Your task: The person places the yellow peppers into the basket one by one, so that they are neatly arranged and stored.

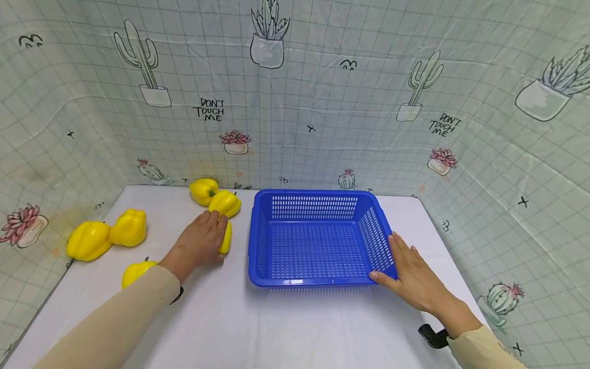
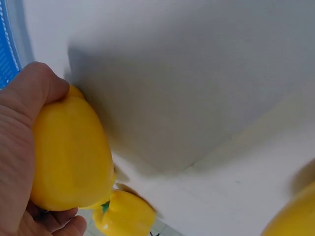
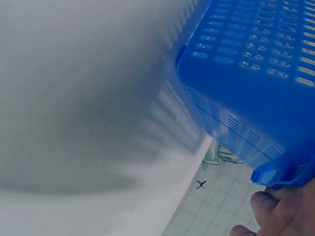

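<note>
My left hand (image 1: 203, 238) grips a yellow bell pepper (image 2: 74, 152) close over the white table, left of the blue basket. In the left wrist view the thumb lies over one end of the pepper and fingertips show below it. Just beyond this hand, two more yellow bell peppers sit together, one behind (image 1: 203, 191) and one nearer (image 1: 227, 203). My right hand (image 1: 417, 279) rests on the right front corner of the blue perforated basket (image 1: 318, 282), its thumb at the front rim and its fingers stretched along the right side.
Two yellow bell peppers, one further left (image 1: 89, 241) and one beside it (image 1: 129, 228), sit at the table's left side. Another pepper (image 1: 137, 271) is partly hidden by the left forearm. A grid-patterned cloth (image 1: 313, 102) with plant drawings surrounds the white table (image 1: 295, 333).
</note>
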The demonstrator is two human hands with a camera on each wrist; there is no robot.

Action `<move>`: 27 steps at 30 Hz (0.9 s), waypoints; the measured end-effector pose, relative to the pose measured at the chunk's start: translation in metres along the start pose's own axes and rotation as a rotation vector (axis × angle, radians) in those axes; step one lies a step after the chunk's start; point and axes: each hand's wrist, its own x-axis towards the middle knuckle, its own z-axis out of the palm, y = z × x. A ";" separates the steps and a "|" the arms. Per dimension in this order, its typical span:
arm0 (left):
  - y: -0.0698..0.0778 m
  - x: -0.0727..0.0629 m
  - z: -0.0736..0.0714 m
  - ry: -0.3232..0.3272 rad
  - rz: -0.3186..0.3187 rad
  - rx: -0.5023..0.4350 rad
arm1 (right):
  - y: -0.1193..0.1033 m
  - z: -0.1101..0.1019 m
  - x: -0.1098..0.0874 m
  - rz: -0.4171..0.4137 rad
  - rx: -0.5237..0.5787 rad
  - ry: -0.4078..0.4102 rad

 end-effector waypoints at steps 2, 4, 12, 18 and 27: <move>0.001 0.001 0.000 0.000 -0.005 -0.001 | 0.000 0.000 0.000 0.000 -0.001 0.001; 0.001 0.001 0.000 -0.004 -0.010 0.002 | 0.000 0.000 0.000 0.000 -0.001 0.002; -0.002 -0.001 0.001 -0.051 -0.060 -0.106 | 0.000 0.000 0.000 0.004 0.005 -0.002; -0.009 -0.005 -0.001 -0.080 -0.079 -0.213 | -0.001 0.000 -0.001 0.003 0.005 -0.001; -0.013 -0.006 0.002 -0.004 -0.065 -0.213 | -0.001 0.000 0.000 0.006 0.007 -0.003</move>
